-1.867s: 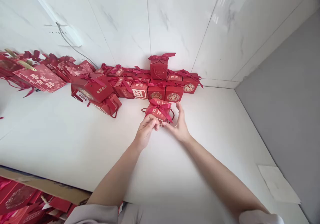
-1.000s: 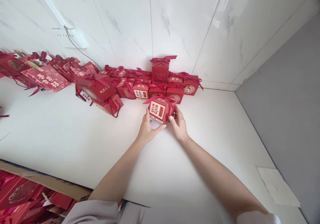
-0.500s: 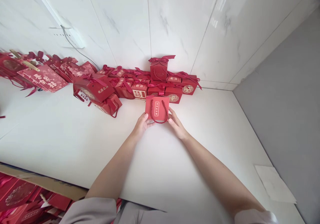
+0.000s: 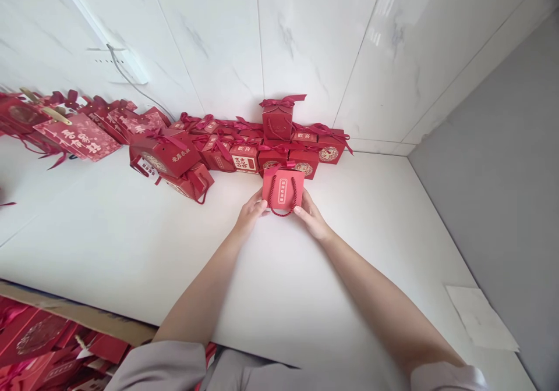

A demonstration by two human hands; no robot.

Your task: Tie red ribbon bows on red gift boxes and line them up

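Note:
Between my two hands is a red gift box (image 4: 289, 188) with a twisted rope handle and a gold-printed label on the side facing me. My left hand (image 4: 252, 212) grips its left edge, thumb in front. On the right edge, my right hand (image 4: 311, 213) closes with its thumb near the lower corner. Some of my fingers are hidden behind the box. Just behind it stands a row of red gift boxes (image 4: 244, 161) tied with ribbons, and one more ribboned box (image 4: 278, 122) sits on top of that row.
More stacked boxes (image 4: 172, 155) and flat red gift bags (image 4: 78, 137) line the wall to the left. A socket strip (image 4: 126, 65) with a cable is on the wall. A carton (image 4: 78, 315) of red packages stands at lower left. A white paper (image 4: 483, 318) lies at right.
The held gift box has shifted slightly to the right and turned a little, now sitting close against the row. Both hands keep hold of it.

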